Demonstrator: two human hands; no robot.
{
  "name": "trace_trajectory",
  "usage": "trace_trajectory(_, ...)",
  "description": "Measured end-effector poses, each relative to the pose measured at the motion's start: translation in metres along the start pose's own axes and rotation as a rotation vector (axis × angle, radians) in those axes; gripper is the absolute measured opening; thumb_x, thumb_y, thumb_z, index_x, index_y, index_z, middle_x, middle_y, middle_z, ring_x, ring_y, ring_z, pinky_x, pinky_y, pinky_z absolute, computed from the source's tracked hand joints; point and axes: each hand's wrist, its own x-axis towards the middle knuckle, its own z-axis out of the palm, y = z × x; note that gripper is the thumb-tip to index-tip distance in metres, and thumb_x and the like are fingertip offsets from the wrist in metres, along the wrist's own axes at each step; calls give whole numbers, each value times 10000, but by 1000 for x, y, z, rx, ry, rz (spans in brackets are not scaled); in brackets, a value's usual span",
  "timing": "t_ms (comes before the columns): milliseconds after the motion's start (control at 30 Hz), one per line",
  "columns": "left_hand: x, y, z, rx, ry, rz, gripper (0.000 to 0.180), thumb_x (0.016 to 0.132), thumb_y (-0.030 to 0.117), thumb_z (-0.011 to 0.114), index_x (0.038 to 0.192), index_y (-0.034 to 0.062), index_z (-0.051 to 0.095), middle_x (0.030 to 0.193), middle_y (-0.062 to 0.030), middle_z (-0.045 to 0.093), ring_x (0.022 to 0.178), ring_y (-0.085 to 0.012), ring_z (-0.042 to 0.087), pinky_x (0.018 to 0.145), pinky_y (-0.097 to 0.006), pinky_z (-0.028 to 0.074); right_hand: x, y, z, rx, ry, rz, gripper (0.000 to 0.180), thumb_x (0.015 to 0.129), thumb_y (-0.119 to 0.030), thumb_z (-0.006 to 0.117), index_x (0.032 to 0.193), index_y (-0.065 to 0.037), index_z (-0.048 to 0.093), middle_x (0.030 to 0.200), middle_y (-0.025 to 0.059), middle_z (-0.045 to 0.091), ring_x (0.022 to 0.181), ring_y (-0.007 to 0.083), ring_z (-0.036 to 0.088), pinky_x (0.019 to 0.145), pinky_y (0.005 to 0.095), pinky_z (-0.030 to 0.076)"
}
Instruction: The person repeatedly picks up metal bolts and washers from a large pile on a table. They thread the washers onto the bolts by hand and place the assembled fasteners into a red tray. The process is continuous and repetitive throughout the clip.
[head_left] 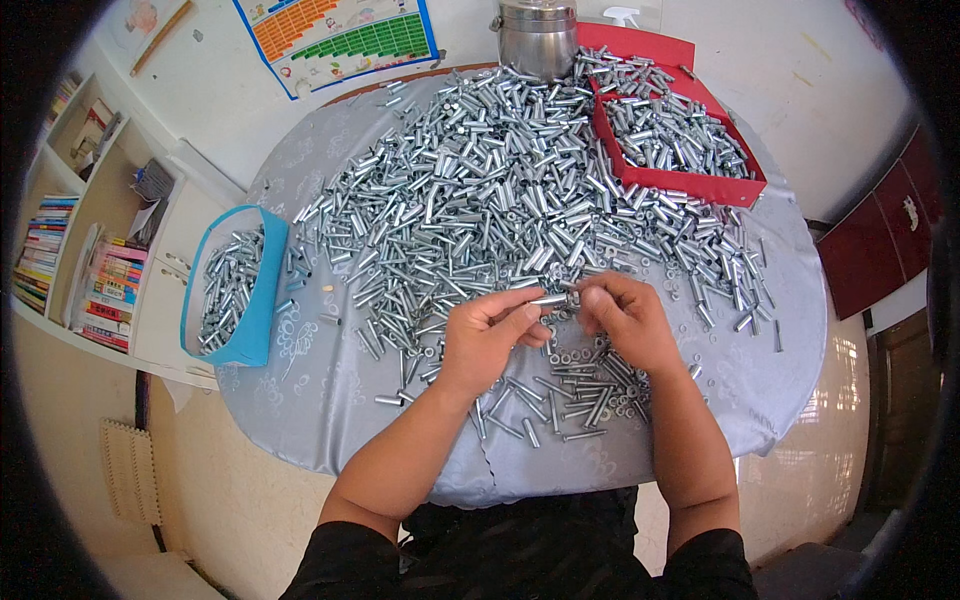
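Note:
My left hand (pixel 482 338) pinches a shiny metal sleeve (pixel 549 300) between thumb and fingers, above the near edge of a large heap. My right hand (pixel 630 318) is closed at the sleeve's right end, thumb against fingers. Whatever small part it grips there is too small to make out. Beyond both hands spreads the heap of silver metal sleeves and bolts (pixel 470 180). Between my forearms lie loose long bolts (pixel 584 434) and several small washers (pixel 577 357). A few separate sleeves (pixel 531 432) rest near the table's front.
A silver-grey cloth covers the round table (pixel 330 430). At the left stands a blue box (pixel 268 300) of metal parts; at the far right, a red box (pixel 690 184) holds more. A steel pot (pixel 538 48) sits at the back. A bookshelf (pixel 120 240) flanks the table's left.

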Motion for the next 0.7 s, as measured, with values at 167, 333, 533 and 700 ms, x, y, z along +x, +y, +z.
trace_trajectory(167,0,-1,-1,7,4,6,247,921,48,608,1149,-43,636,986,-139,706,759,-173,690,669,-282,587,1,-1,-1,-187,-4,-55,187,901,-164,664,971,6,632,765,4,605,663,69,534,602,231,441)
trace_trajectory(333,0,1,1,4,1,6,247,923,53,608,1149,-44,636,982,-138,706,756,-171,689,672,-282,587,0,4,2,-99,-9,-79,200,872,-114,690,1021,1,624,787,10,614,698,67,538,616,235,438)
trace_trajectory(533,0,0,0,-5,-5,11,246,925,44,600,1152,-43,634,983,-139,706,753,-169,688,670,-281,587,-1,0,-4,-216,-87,62,206,863,-98,698,1028,8,632,837,27,630,731,74,560,650,240,461)
trace_trajectory(700,0,-1,-1,5,-6,15,247,925,43,597,1154,-44,632,984,-142,707,755,-169,688,671,-284,587,-1,1,4,-95,-30,-88,198,861,-88,700,1018,14,636,866,34,637,739,77,563,658,237,463)
